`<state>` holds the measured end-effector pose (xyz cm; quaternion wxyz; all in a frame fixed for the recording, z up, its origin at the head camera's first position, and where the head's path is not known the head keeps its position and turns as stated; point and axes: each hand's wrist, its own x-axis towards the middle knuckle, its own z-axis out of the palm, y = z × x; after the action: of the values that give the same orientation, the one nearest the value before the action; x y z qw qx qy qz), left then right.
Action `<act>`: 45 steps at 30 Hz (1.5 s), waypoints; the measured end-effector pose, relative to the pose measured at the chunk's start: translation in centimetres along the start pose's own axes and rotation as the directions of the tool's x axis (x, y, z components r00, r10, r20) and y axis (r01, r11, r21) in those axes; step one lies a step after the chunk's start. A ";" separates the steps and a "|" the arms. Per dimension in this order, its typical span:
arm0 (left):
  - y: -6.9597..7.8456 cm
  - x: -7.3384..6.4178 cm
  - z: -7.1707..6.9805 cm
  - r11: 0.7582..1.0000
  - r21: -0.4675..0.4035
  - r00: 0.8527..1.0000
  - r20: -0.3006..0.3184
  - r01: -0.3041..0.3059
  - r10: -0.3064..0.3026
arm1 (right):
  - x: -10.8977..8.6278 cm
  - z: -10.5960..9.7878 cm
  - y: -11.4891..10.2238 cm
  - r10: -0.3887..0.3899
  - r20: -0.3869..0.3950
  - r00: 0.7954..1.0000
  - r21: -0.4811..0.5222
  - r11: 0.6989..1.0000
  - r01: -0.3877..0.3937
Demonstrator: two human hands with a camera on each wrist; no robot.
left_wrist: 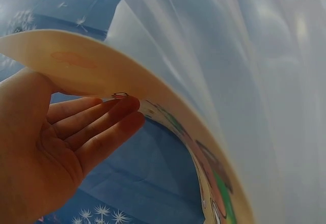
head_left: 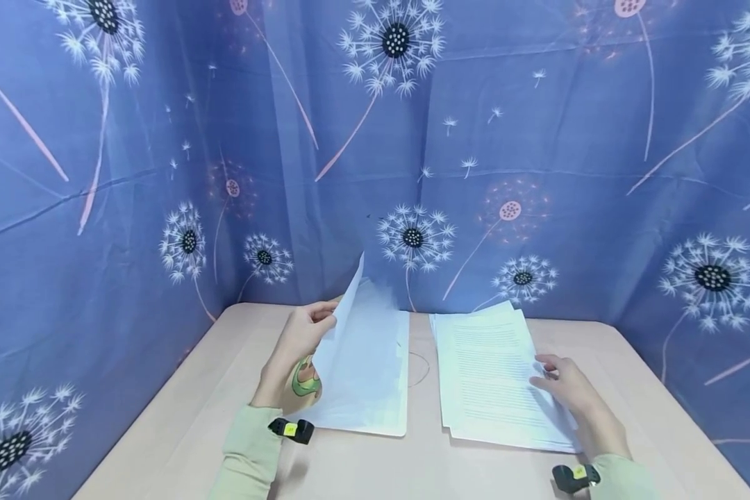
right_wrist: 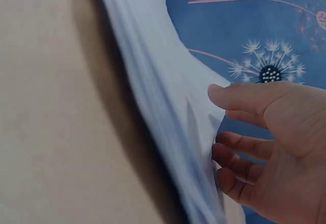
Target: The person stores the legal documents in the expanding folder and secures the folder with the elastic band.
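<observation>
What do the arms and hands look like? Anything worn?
The left hand and right hand are bare. Pale green left sleeve and right sleeve. Compact black left wrist unit and matching right wrist unit, each with a yellow label, marking too small to read. No cables visible.

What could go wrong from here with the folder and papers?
The bent cover might spring out of the left hand and flop over. The paper stack, already uneven at its edges, could fan apart if the right hand lifts it only by its right side.
</observation>
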<state>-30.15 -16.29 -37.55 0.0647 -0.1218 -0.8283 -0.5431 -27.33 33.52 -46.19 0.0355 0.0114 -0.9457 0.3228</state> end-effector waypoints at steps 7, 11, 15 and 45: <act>-0.1 0.3 0.2 1.000 0.015 1.000 0.007 -0.010 0.010 | 0.2 0.9 0.8 0.061 0.014 0.998 -0.007 0.998 -0.061; -0.2 0.3 0.0 1.000 0.012 1.000 -0.003 0.000 0.000 | 0.5 1.1 0.7 0.119 0.043 0.992 -0.003 0.993 -0.119; -0.3 0.2 -0.1 1.000 0.011 1.000 0.001 0.008 -0.008 | 0.5 1.1 0.6 0.149 0.058 0.987 -0.002 0.989 -0.149; -0.1 0.1 -0.3 1.000 0.027 1.000 -0.003 0.015 -0.015 | -0.3 0.3 1.5 -0.026 -0.078 0.997 0.044 0.999 0.029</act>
<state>-30.30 -16.61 -37.52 0.0634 -0.1141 -0.8362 -0.5327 -27.14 34.48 -47.39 0.0761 0.0126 -0.9360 0.3436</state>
